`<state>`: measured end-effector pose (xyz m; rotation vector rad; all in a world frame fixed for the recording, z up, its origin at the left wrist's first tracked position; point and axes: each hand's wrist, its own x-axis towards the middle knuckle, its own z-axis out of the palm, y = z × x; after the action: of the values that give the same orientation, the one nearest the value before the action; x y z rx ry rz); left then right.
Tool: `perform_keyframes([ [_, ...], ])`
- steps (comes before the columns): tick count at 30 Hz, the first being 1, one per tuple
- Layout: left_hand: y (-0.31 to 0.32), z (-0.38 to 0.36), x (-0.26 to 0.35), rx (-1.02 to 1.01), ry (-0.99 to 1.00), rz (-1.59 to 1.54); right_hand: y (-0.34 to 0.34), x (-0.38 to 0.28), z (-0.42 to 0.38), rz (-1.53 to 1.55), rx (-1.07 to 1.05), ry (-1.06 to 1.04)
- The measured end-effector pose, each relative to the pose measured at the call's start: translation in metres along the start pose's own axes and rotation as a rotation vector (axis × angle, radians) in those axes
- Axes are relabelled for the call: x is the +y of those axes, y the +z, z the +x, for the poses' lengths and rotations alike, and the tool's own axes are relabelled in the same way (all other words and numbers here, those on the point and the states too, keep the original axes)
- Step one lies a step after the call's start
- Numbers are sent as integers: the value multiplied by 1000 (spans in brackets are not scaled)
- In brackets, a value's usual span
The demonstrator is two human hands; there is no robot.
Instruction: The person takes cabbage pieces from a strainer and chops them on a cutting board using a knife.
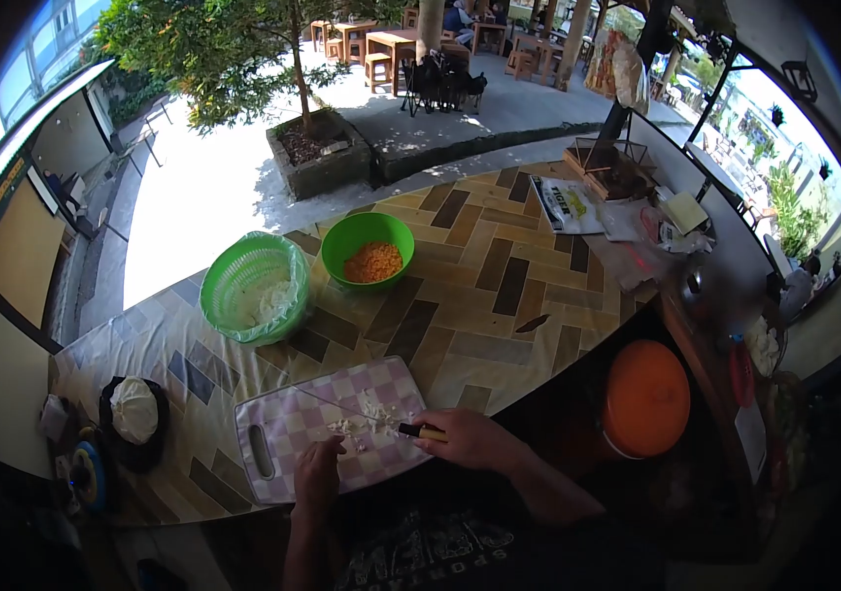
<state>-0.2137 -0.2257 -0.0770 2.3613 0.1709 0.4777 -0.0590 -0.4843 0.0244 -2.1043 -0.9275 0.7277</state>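
Note:
A pink-and-white checked cutting board [287,428] lies at the near edge of the table. On it sits a small pile of chopped white pieces [366,422]. My right hand [470,438] grips the handle of a knife [361,411], whose thin blade slants up and left across the board. Fingers of my left hand [319,471] rest on the board's near edge beside the white pieces.
A green colander [253,286] with white shreds and a green bowl [368,251] of orange shreds stand farther back. A dark bowl [133,424] with a white lump sits at left. An orange lid [645,397] is at right, with clutter beyond it.

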Motion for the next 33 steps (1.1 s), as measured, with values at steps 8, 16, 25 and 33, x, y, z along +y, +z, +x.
perform_keyframes([
  [8,-37,8,-14,171,57,-55,57,3,22,496,378,-68],
  [16,-86,34,-65,257,17,3,103,-3,27,775,317,-128],
  [25,-116,104,-59,247,234,-67,112,-7,32,883,428,-256],
  [33,-124,246,-106,-53,256,185,102,-26,42,717,455,-450],
])
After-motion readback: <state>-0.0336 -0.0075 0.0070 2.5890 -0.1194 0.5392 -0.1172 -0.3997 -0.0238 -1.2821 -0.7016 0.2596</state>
